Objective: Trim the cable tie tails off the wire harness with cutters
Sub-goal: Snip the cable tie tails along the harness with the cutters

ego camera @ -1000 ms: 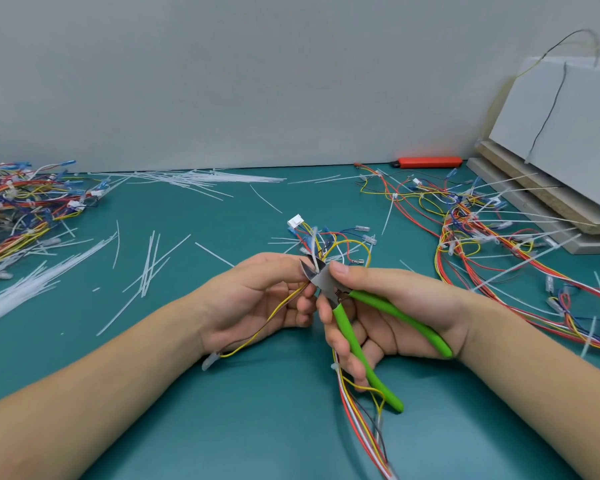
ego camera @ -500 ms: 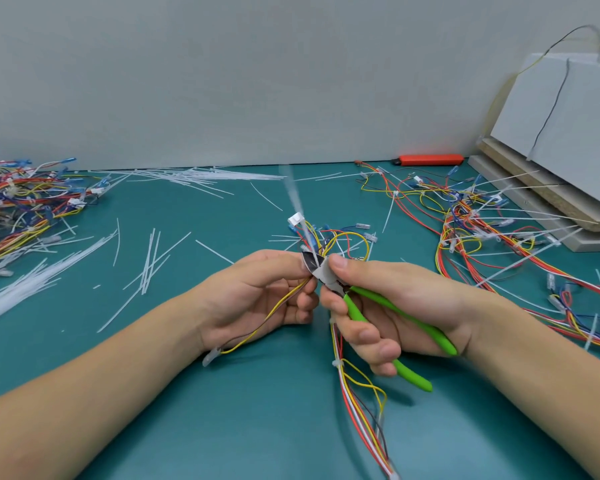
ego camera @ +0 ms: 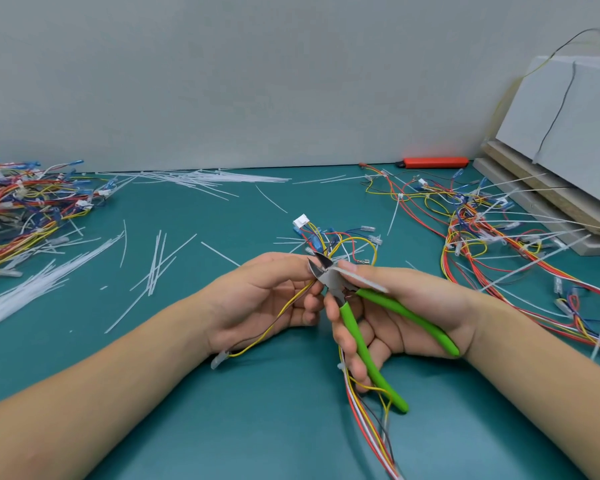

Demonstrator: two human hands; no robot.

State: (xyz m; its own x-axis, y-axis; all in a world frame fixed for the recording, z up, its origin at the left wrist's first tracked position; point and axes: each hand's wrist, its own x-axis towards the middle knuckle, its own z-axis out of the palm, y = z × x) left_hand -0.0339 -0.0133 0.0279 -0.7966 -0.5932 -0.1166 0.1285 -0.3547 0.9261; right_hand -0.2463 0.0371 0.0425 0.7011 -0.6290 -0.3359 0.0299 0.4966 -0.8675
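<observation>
Green handles stick out of my right hand (ego camera: pixel 406 320). They belong to the cutters (ego camera: pixel 340 292), and my fingers curl round them. The handles are spread apart, and the metal blades at the top stand a little open. The blades point up and to the left, toward my other hand.

My left hand (ego camera: pixel 267 299) holds the wire bundle (ego camera: pixel 329 242). My thumb and fingers pinch it right where the blades are. So the spot to cut is at the tips of the blades, just beside my left fingertips. The bundle's long line runs away from me up to a white plug (ego camera: pixel 301 222) and back toward me down past my right hand, off the bottom edge. One yellow wire (ego camera: pixel 274 327) hangs out under my left palm.

I cannot see a tie tail between the blades; it is too small or hidden. A pale blurry strip (ego camera: pixel 361 279) lies across my right thumb, and I think it is a cut piece of tie.

I think the next snip needs the blades set across a tail, close to the wires but not on them. My right hand is the one to move, since the left one is holding the bundle steady. The green table (ego camera: pixel 222 427) has many cut white strips (ego camera: pixel 156 261) on it.
</observation>
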